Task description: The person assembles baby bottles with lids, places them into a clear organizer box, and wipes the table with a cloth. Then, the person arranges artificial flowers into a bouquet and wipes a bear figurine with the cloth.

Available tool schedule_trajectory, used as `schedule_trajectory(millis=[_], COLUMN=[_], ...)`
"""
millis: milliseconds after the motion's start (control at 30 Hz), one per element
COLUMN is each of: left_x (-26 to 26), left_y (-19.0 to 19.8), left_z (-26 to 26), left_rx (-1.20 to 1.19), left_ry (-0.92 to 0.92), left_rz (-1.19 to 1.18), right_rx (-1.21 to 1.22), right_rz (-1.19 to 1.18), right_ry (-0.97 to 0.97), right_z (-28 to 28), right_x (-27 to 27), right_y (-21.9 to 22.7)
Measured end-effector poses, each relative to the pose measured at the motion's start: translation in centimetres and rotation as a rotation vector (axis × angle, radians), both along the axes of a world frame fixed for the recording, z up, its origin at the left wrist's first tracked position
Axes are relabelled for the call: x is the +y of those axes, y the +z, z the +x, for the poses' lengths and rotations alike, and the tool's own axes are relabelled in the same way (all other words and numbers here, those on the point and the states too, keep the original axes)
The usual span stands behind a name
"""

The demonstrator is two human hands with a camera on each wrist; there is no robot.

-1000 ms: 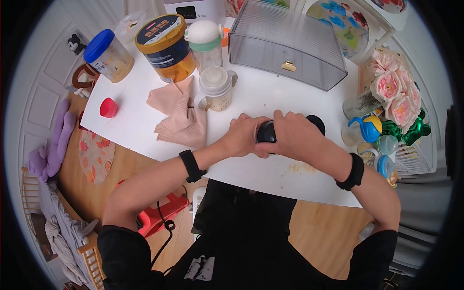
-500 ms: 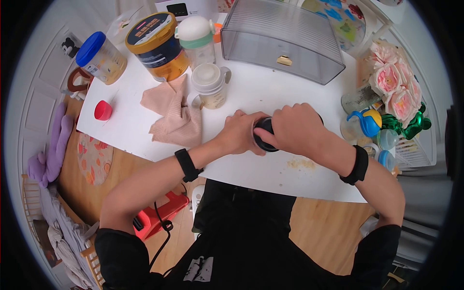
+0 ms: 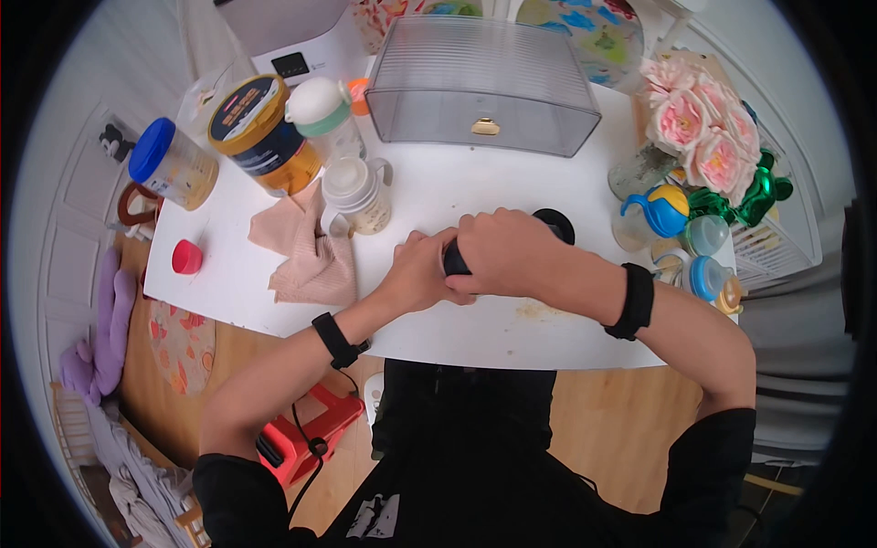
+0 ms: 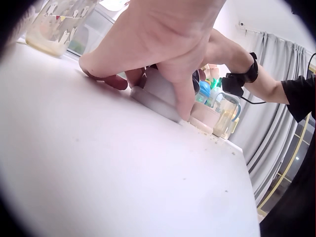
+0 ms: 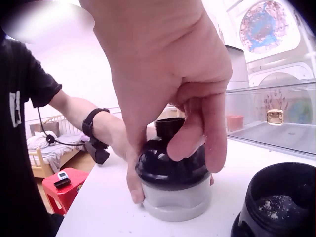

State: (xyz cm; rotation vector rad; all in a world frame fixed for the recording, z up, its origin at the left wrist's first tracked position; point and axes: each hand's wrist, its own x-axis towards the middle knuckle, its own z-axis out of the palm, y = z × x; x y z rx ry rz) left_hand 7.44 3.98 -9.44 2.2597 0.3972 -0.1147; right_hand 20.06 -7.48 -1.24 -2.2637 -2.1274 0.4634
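Between my hands stands a small round container with a grey base and a glossy black domed lid that has a short neck on top. My left hand holds the grey base low at the table, thumb on one side and fingers on the other. From above, my right hand grips the black lid, its fingers curled around the dome and neck. Just beyond the right hand, a black open cup stands on the table with pale powder inside. In the head view my right hand hides most of the container.
Left of the hands are a two-handled baby cup, a pink cloth and a small red cup. Behind stands a clear grey box. Baby bottles and a flower vase line the right. Crumbs lie near the front edge.
The head view has shifted, so the table things sit further left and mostly lower. Both hands stay on the container; the right hand has turned a little over the lid.
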Motion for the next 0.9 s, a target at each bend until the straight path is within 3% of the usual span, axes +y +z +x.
schedule_trajectory(millis=[167,233,367,433,633,800,900], left_x=[-0.3,1.0,2.9,3.4,3.5,3.0,1.5], left_y=[1.0,0.9,0.4,0.0,-0.4,0.4,2.6], left_z=[0.0,0.1,0.8,1.4,2.8,1.7,0.0], left_rx=[-0.068,-0.085,-0.165,-0.202,-0.215,-0.185,-0.122], left_ry=[-0.001,0.043,0.161,0.171,0.154,0.169,0.163], left_rz=[0.076,-0.202,-0.152,-0.124,-0.048,-0.010,0.199], right_rx=[-0.112,-0.105,-0.209,-0.210,-0.099,-0.061,-0.118], right_rz=[0.041,0.171,0.249,-0.006,-0.019,0.045,0.133], right_ry=[-0.077,-0.359,-0.396,-0.510,-0.564,-0.678,-0.698], right_z=[0.6,1.5,2.1,1.2,2.0,1.9,1.6], right_x=[-2.7,-5.1,-11.0,-12.5,-14.3,-14.7,-15.4], right_y=[4.4,5.6,4.6,4.0,-1.0,1.9,1.6])
